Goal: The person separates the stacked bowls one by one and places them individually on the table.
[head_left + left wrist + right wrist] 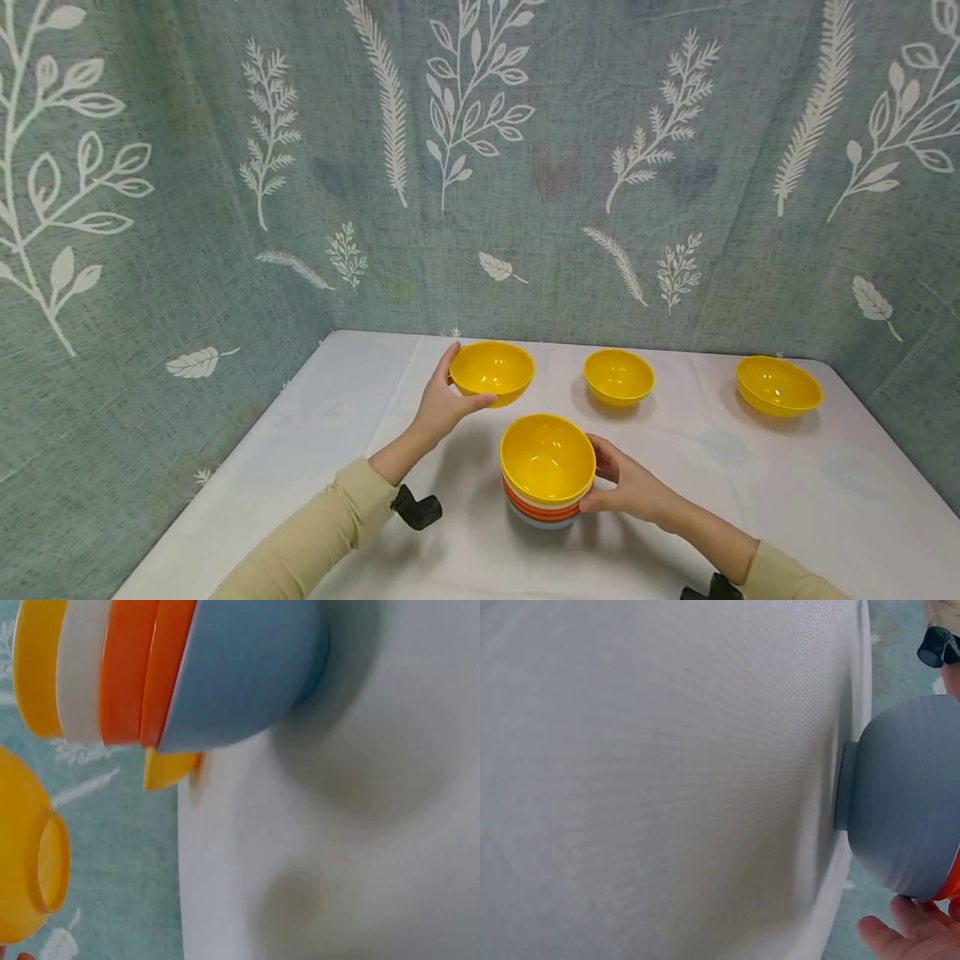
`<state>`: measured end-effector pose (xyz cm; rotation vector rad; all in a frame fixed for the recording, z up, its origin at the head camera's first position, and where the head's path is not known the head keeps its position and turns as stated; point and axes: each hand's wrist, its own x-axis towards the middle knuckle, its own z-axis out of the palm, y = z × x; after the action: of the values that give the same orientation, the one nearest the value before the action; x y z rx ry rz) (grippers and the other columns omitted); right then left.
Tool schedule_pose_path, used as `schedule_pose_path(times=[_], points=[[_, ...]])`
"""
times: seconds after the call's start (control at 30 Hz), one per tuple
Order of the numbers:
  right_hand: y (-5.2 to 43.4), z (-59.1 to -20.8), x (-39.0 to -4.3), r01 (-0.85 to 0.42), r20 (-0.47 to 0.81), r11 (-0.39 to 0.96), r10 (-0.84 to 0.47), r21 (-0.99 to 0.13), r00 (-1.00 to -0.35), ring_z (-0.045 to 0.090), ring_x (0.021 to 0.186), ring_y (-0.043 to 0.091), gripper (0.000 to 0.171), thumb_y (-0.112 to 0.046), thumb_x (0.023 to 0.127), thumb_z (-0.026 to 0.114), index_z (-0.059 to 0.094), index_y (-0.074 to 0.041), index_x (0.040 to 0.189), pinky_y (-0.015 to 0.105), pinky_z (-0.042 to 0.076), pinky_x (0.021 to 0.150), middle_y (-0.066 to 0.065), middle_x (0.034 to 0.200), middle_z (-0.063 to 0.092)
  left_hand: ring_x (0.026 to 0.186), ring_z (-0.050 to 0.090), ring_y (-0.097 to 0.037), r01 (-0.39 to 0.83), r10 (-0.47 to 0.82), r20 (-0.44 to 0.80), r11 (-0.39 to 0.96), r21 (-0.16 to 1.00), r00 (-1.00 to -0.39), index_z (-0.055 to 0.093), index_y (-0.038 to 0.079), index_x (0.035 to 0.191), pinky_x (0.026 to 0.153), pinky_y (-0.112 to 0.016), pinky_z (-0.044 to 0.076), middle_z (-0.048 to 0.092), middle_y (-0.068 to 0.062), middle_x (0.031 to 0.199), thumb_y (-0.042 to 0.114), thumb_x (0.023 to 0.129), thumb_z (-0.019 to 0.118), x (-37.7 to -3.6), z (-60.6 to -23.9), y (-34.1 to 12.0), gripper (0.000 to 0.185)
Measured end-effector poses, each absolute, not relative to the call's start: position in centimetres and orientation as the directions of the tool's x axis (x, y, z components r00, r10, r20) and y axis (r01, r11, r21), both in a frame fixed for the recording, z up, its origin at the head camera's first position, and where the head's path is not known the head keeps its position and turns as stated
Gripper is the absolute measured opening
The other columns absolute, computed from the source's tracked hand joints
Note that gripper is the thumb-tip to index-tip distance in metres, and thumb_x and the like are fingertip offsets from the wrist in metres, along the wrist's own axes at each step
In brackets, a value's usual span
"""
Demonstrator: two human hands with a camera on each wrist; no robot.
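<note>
My left hand (442, 404) grips a yellow bowl (492, 372) by its near left side, held over the white table (787, 500). That bowl (26, 855) shows at the lower left of the left wrist view. A stack of nested bowls (547, 471) stands at the front middle, with a yellow bowl on top, then white, orange and a blue-grey one at the bottom. My right hand (626, 487) holds the stack's right side with curled fingers. The stack (172, 671) fills the top of the left wrist view, and its blue-grey base (907, 810) shows in the right wrist view with fingertips (904, 934) below it.
Two more yellow bowls stand on the table farther back, one in the middle (618, 377) and one at the right (778, 386). A teal leaf-patterned cloth (480, 167) walls the table at the back and both sides.
</note>
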<state>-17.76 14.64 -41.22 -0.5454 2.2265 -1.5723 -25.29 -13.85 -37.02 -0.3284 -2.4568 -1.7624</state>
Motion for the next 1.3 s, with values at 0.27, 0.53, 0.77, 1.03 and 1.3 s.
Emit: schedule_pose_path(times=[0.27,0.53,0.77,1.03,1.3], points=[[14.6,-40.9,-17.8,-0.103,-0.072,0.314,-0.499,-0.944,-0.864,0.035,0.128,0.039,0.089,-0.031,0.079,0.072,0.019,0.002,0.142,0.054,0.029,0.103,0.022,0.144,0.029,0.122,0.040,-0.028,0.186,0.066,0.174,0.338,0.923,-0.983,0.017,0.010,0.146,0.098,-0.042,0.040,0.032,-0.010,0.144,0.027,0.071,0.079,-27.7,-37.7,-13.5,0.099],[14.5,-40.9,-17.8,-0.110,-0.062,0.304,-0.504,-0.947,-0.862,0.035,0.127,0.039,0.088,-0.030,0.079,0.072,0.020,0.002,0.142,0.054,0.030,0.102,0.022,0.143,0.031,0.124,0.039,-0.030,0.150,0.024,0.151,0.357,0.922,-0.988,0.018,0.007,0.146,0.103,-0.043,0.035,0.032,-0.015,0.143,0.030,0.070,0.079,-29.3,-38.7,-13.2,0.100],[14.5,-40.8,-17.8,-0.104,-0.068,0.302,-0.507,-0.948,-0.859,0.035,0.127,0.040,0.088,-0.030,0.079,0.071,0.019,0.003,0.142,0.055,0.030,0.102,0.022,0.143,0.030,0.121,0.042,-0.033,0.133,-0.017,0.152,0.392,0.910,-0.988,0.019,0.004,0.144,0.102,-0.045,0.035,0.035,-0.019,0.140,0.026,0.070,0.079,-30.0,-39.9,-13.3,0.098],[14.6,-40.9,-17.9,-0.092,-0.079,0.304,-0.507,-0.948,-0.858,0.035,0.127,0.040,0.088,-0.031,0.079,0.071,0.019,0.002,0.142,0.055,0.030,0.103,0.022,0.143,0.030,0.122,0.040,-0.034,0.036,-0.074,0.074,0.417,0.908,-0.994,0.018,0.004,0.145,0.105,-0.046,0.031,0.035,-0.020,0.140,0.028,0.069,0.079,-31.2,-41.6,-13.9,0.100],[14.7,-40.8,-17.8,-0.101,-0.069,0.292,-0.521,-0.951,-0.851,0.035,0.127,0.039,0.087,-0.031,0.080,0.071,0.019,0.002,0.142,0.054,0.029,0.103,0.021,0.144,0.030,0.124,0.036,-0.035,-0.011,-0.090,0.031,0.430,0.903,-0.995,0.016,0.006,0.145,0.106,-0.048,0.029,0.032,-0.020,0.141,0.028,0.067,0.081,-31.8,-42.4,-14.2,0.104]])
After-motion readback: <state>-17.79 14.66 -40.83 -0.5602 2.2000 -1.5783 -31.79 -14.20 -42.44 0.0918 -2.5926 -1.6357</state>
